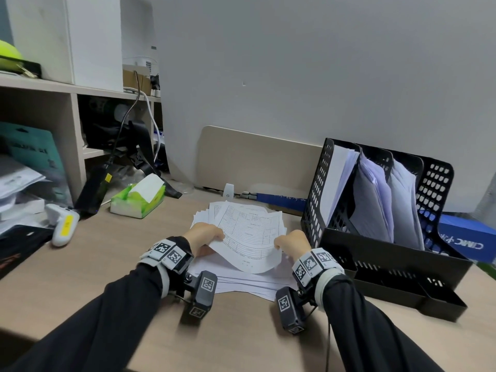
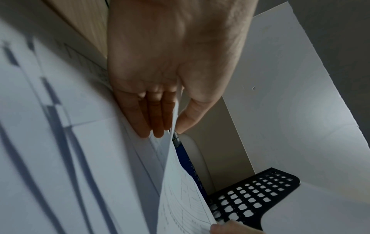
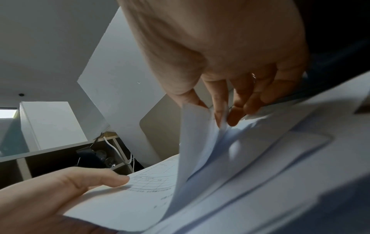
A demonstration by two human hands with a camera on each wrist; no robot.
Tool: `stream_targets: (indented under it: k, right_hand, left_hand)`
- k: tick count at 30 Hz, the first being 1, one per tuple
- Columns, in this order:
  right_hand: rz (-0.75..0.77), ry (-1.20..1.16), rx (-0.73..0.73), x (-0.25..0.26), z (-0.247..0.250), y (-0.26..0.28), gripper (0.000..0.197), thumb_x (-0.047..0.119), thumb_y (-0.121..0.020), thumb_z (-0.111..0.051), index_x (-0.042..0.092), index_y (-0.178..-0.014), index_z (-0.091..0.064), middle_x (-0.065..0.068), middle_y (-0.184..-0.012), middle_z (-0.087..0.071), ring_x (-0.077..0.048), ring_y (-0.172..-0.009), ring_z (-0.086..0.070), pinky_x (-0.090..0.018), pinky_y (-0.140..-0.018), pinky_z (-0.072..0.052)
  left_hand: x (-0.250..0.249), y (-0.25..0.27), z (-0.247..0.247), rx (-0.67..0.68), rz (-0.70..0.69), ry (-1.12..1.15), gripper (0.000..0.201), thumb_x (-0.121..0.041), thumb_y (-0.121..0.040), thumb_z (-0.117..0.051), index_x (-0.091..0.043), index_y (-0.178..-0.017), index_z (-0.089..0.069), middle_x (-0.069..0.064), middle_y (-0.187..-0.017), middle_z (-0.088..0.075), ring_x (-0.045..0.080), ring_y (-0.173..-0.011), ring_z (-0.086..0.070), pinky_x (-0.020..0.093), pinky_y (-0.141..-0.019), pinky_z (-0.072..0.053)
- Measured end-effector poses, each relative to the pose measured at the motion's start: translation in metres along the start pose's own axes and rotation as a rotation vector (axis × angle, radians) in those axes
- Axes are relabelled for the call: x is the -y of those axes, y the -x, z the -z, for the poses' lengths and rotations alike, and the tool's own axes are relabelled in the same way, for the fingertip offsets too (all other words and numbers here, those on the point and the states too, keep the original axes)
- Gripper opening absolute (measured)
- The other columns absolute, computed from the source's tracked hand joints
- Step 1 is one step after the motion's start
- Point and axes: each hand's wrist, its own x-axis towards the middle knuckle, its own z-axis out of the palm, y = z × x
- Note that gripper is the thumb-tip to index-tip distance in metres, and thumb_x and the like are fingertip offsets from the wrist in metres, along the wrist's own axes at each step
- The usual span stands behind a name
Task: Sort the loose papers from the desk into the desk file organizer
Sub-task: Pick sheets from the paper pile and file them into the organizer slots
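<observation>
A loose pile of white papers (image 1: 241, 280) lies on the desk in front of me. Its top printed sheet (image 1: 248, 234) is lifted off the pile and curves between both hands. My left hand (image 1: 205, 236) pinches the sheet's left edge, thumb on top and fingers (image 2: 156, 117) underneath. My right hand (image 1: 291, 241) pinches the right edge (image 3: 198, 120) between thumb and fingers. The black mesh file organizer (image 1: 381, 253) stands at the right, its slots holding upright papers (image 1: 375, 200).
A green tissue box (image 1: 138, 198) and a white handheld device (image 1: 63, 224) sit at the left. Shelves (image 1: 67, 124) with cables and clutter fill the far left. A blue box (image 1: 464, 234) lies behind the organizer. A beige panel (image 1: 257, 159) leans on the wall.
</observation>
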Motion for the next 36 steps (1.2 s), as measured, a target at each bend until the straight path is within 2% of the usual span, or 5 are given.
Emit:
stream_targets:
  k: [8,12,18,26,36]
  right_hand:
    - [0.289,-0.028,-0.127,0.003,0.006,0.007,0.037,0.002,-0.081,-0.052,0.016,-0.048,-0.047,0.005,-0.047,-0.039,-0.018,-0.053,-0.036,-0.026,-0.055,-0.029]
    - [0.405,-0.104,-0.188,0.01,0.016,0.013,0.021,0.018,-0.081,-0.059,0.004,-0.071,-0.072,-0.009,-0.074,-0.073,-0.024,-0.059,-0.054,-0.034,-0.057,-0.046]
    - [0.477,-0.182,-0.264,0.021,0.031,0.024,0.021,0.024,-0.083,-0.062,0.011,-0.073,-0.075,-0.002,-0.072,-0.073,-0.029,-0.076,-0.068,-0.043,-0.07,-0.058]
    - [0.402,-0.139,-0.162,0.007,0.029,0.031,0.036,0.03,-0.082,-0.054,0.01,-0.053,-0.044,-0.007,-0.054,-0.04,-0.019,-0.052,-0.04,-0.032,-0.057,-0.035]
    - [0.352,0.097,-0.262,-0.017,0.038,0.031,0.021,0.003,-0.084,-0.052,0.013,-0.083,-0.07,0.0,-0.088,-0.066,-0.025,-0.074,-0.069,-0.043,-0.072,-0.061]
  left_hand:
    - [0.002,-0.005,0.001,-0.037,-0.037,0.03,0.031,-0.004,-0.081,-0.065,0.001,-0.111,-0.062,0.019,-0.119,-0.064,0.035,-0.105,-0.064,0.044,-0.088,-0.057]
    - [0.0,0.001,-0.002,-0.079,-0.111,0.112,0.021,-0.001,-0.085,-0.066,0.002,-0.106,-0.065,0.017,-0.1,-0.071,0.031,-0.09,-0.069,0.045,-0.086,-0.058]
    - [-0.005,-0.001,-0.01,-0.076,-0.219,0.141,0.015,0.007,-0.086,-0.065,-0.005,-0.094,-0.067,0.007,-0.1,-0.071,0.017,-0.088,-0.068,0.024,-0.071,-0.052]
    - [-0.006,0.009,-0.016,-0.001,-0.22,0.089,0.029,0.022,-0.087,-0.051,0.001,-0.103,-0.061,0.011,-0.106,-0.066,0.028,-0.093,-0.066,0.04,-0.088,-0.054]
    - [0.009,-0.012,0.042,-0.454,-0.27,-0.005,0.028,0.009,-0.084,-0.048,0.008,-0.104,-0.068,0.021,-0.098,-0.07,0.039,-0.092,-0.066,0.047,-0.086,-0.056]
